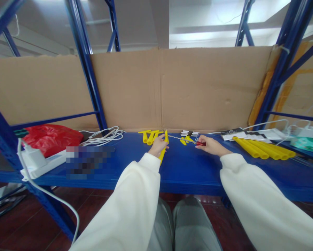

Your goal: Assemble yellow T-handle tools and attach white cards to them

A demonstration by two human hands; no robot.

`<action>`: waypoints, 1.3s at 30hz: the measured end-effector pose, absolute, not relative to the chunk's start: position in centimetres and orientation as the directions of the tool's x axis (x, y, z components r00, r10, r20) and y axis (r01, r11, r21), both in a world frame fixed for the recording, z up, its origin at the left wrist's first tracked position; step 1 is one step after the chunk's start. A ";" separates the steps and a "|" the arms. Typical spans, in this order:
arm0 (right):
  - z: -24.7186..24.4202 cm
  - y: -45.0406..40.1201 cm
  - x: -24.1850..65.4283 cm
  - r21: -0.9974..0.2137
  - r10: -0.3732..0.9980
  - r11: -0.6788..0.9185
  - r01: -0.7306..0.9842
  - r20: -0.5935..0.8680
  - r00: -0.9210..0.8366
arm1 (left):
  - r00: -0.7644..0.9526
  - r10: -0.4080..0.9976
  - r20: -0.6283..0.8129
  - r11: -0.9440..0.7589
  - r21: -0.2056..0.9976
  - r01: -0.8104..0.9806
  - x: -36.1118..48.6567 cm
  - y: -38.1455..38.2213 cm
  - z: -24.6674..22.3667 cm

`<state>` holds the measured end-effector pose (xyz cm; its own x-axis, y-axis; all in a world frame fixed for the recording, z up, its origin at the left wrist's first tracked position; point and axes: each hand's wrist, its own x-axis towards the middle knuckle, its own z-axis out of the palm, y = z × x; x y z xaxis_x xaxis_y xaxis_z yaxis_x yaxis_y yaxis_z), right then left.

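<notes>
My left hand [157,146] is closed around a yellow T-shaped plastic piece [162,156], its tube pointing down toward me. In my right hand [210,145] is a screwdriver [182,139] with a red handle. Its long metal shaft runs left, and the tip reaches the upper part of the yellow piece; whether it sits in a screw is too small to tell. Just left of my left hand lie several similar yellow T-shaped pieces [149,138]. Between my hands are small flat yellow parts [183,141] and, behind them, a few black-and-white sticks [189,133].
Several yellow tubes [252,150] lie on the blue shelf [190,174] at right, near black-and-white boxes [233,134] and a green-white packet [307,143]. At left are a white cable [106,136], a red bag [54,139] and a power strip [46,165]. Cardboard [198,90] stands behind.
</notes>
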<state>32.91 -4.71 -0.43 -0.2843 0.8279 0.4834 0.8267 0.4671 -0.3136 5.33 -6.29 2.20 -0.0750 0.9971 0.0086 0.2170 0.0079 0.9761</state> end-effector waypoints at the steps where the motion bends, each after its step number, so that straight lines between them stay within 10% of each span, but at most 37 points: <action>1: -0.4 -4.7 33.0 -0.300 0.824 0.473 0.828 0.482 -0.297 | -0.073 0.997 0.009 0.007 0.975 0.220 5.3 -6.2 2.2; 39: -0.5 -4.6 32.9 -0.327 0.806 0.526 0.785 0.486 -0.337 | -0.062 0.998 -0.012 0.025 0.976 0.214 5.3 -6.5 2.5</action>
